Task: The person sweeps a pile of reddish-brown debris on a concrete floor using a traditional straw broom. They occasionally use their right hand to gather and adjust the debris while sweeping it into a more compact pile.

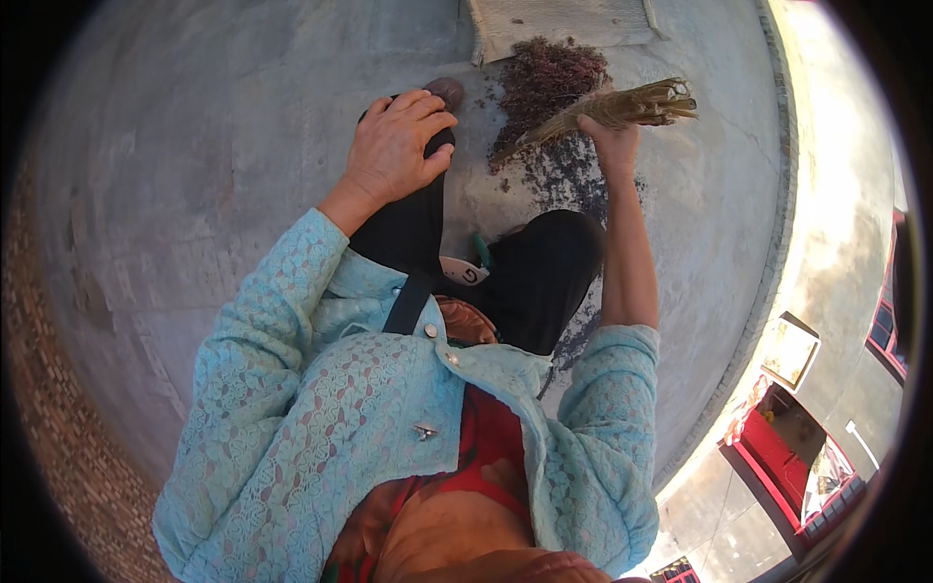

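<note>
Right hand: fingers wrapped round straw brush, at edge of reddish plant heap. Left hand: fingers slightly spread on knee, gripping nothing.

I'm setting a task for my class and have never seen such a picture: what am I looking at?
There is no machine here, just two bare hands. The picture comes from a wide fisheye camera worn on the head, looking down, so straight edges bend. The left hand rests on a black-trousered knee; the right hand grips a bundle of dry stalks. On the grey ground lie a reddish-brown heap of dried-looking plant matter and scattered dark bits, with a pale flat panel just beyond.
</note>
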`<state>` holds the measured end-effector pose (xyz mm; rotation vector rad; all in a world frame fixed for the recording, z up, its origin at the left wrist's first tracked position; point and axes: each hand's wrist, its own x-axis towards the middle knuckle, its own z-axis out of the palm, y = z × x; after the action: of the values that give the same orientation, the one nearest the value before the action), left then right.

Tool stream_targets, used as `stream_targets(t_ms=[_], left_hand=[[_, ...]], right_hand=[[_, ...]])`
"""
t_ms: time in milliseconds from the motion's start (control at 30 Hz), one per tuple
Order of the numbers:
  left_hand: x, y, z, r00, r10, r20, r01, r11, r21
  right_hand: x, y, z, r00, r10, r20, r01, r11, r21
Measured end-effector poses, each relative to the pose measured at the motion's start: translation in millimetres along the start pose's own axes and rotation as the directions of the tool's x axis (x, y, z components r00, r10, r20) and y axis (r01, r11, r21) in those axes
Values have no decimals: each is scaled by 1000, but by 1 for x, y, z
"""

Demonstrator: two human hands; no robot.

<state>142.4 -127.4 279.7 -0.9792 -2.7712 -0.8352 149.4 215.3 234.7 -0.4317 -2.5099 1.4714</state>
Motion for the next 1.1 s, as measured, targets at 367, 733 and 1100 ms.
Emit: stream_targets(t_ms=[367, 733, 1100], left_hand=[[0, 2, 1, 1000, 8, -1, -8, 1000, 8], [2, 2, -1, 1000, -5, 21, 5, 1000, -22], [15, 14, -5, 998, 5, 66, -2, 999, -34]], right_hand=[[-16, -27, -61, 996, -14, -86, 35, 967, 251], [-61, -20, -150, 993, 49, -106, -30, 986, 166], [-46, 69, -207, 967, 205, -153, -220, 972, -85]])
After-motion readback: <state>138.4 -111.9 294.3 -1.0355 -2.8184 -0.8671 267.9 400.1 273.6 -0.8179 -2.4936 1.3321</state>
